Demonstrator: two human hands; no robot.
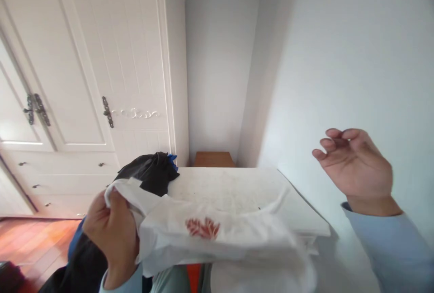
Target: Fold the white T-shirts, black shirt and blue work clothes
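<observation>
My left hand is at the lower left, its fingers pinched round one end of a white shirt with a red print on its front. The shirt stretches to the right across the near edge of a white tabletop, and its right end is blurred and droops. My right hand is raised at the right in front of the wall, apart from the shirt. Its palm shows, with the fingers loosely curled, spread and holding nothing.
A dark heap of cloth with a bit of blue lies at the table's left side. A white wardrobe with metal handles stands behind on the left. A brown wooden piece sits beyond the table, and a pale wall closes the right side.
</observation>
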